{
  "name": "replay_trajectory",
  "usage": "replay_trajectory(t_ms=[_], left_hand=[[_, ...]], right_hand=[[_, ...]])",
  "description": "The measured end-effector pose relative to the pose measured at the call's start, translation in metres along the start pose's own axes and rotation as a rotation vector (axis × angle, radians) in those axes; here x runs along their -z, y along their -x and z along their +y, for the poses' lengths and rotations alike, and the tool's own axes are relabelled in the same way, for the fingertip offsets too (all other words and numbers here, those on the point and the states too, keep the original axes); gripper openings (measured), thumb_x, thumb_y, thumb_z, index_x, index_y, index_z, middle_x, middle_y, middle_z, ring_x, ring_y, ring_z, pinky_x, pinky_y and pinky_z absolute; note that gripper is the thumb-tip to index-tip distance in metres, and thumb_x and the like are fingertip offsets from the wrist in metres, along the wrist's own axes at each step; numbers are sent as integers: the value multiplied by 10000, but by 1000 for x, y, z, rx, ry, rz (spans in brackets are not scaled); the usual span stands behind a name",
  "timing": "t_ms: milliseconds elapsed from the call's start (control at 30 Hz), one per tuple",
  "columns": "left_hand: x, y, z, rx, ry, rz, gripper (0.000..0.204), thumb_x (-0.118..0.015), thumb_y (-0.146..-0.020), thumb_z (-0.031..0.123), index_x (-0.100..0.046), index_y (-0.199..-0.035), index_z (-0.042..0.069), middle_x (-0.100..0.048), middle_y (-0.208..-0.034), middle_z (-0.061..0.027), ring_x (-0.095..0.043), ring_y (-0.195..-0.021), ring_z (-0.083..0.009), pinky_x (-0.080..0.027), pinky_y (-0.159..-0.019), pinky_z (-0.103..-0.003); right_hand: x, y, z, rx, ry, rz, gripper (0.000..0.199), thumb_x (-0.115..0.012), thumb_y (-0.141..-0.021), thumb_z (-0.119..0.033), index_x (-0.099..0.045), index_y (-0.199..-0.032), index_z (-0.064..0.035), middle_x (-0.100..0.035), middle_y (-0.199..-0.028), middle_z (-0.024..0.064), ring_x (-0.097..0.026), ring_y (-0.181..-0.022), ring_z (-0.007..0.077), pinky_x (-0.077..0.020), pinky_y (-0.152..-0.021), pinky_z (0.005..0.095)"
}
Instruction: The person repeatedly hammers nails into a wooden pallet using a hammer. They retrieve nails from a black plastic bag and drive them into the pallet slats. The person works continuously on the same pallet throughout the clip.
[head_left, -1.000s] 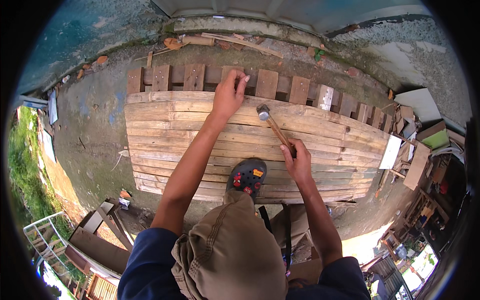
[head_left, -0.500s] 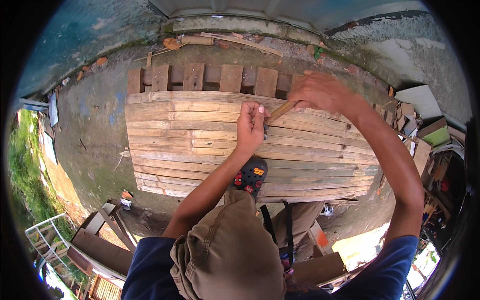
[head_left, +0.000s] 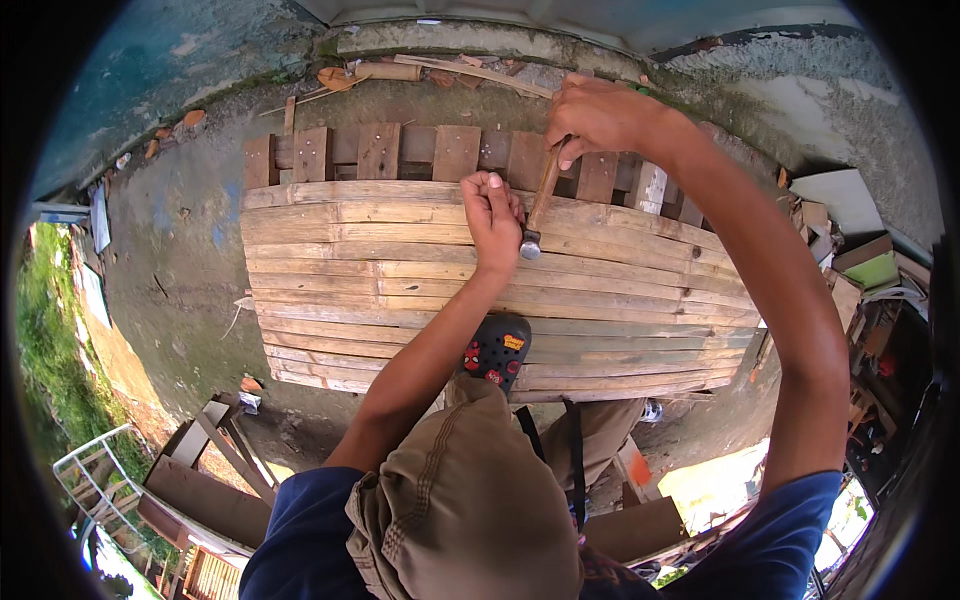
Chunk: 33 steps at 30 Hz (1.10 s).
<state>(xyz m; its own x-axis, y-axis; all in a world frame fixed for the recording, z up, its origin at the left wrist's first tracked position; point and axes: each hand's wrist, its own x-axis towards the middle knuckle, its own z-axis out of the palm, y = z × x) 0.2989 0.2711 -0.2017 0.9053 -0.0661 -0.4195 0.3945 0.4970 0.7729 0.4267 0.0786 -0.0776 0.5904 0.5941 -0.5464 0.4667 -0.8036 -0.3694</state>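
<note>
My right hand (head_left: 604,116) grips the wooden handle of a hammer (head_left: 541,200) near its far end. The metal head of the hammer hangs low, just right of my left hand (head_left: 492,222). My left hand is closed over the bamboo slats, with thumb and fingers drawn together; whatever they hold, if anything, is too small to make out. Both hands are above a panel of split bamboo slats (head_left: 420,268), laid side by side across wooden crosspieces (head_left: 378,152) that stick out at its far edge. My foot in a dark clog (head_left: 498,345) presses on the panel's near half.
Scrap wood and a bamboo piece (head_left: 388,71) lie along the far wall. Boards and debris (head_left: 835,205) are piled at the right. A wooden frame (head_left: 205,490) and a white metal rack (head_left: 95,470) stand at the lower left.
My right hand has moved up and to the left, swinging the hammer steeper, so its head now shows beside my left hand. My left hand has shifted slightly to the left and away.
</note>
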Motion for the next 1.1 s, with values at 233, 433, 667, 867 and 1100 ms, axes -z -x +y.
replay_trajectory(t_ms=[233, 433, 667, 867, 1100], left_hand=[[0, 3, 20, 72, -41, -16, 209, -559, -1085, 273, -498, -1060, 75, -446, -738, 26, -384, -598, -67, -344, -532, -253], [10, 24, 51, -384, -851, -449, 200, -746, -918, 152, -620, -1018, 34, -574, -705, -70, -581, -596, -199, -486, -561, -341], [-1, 8, 27, -557, -927, -341, 112, -708, -897, 37, -622, -968, 35, -700, -866, -147, -693, -717, -338, -563, -641, -398], [0, 0, 16, -922, -852, -443, 169, -704, -846, -36, -674, -1002, 20, -694, -812, -133, -681, -653, -287, -546, -606, -376], [2, -3, 18, -899, -856, -513, 252, -665, -778, -75, -687, -1010, 20, -656, -745, -106, -654, -615, -255, -537, -589, -359]], right_hand=[[19, -5, -13, -52, 10, -74, 404, -810, -743, -357, -796, -1086, -146, -741, -1014, 28, -581, -1118, 282, -476, -990, 418], [11, 2, -9, -114, -46, 1, 439, -834, -734, -346, -779, -1126, -156, -719, -1132, 16, -540, -1233, 282, -483, -1038, 425], [-47, 6, 8, -210, -162, 436, 722, -855, -788, -297, -559, -1435, -175, -509, -1485, 105, -451, -1406, 332, -443, -1123, 470], [-108, -47, -1, -770, -1143, 1080, 847, -769, -916, -221, -258, -1518, 86, -482, -1418, 275, -571, -1270, 322, -507, -1027, 444], [-107, -106, -8, -965, -1151, 1153, 374, -693, -986, -330, -604, -801, -17, -590, -679, 52, -579, -585, 171, -488, -541, 359]])
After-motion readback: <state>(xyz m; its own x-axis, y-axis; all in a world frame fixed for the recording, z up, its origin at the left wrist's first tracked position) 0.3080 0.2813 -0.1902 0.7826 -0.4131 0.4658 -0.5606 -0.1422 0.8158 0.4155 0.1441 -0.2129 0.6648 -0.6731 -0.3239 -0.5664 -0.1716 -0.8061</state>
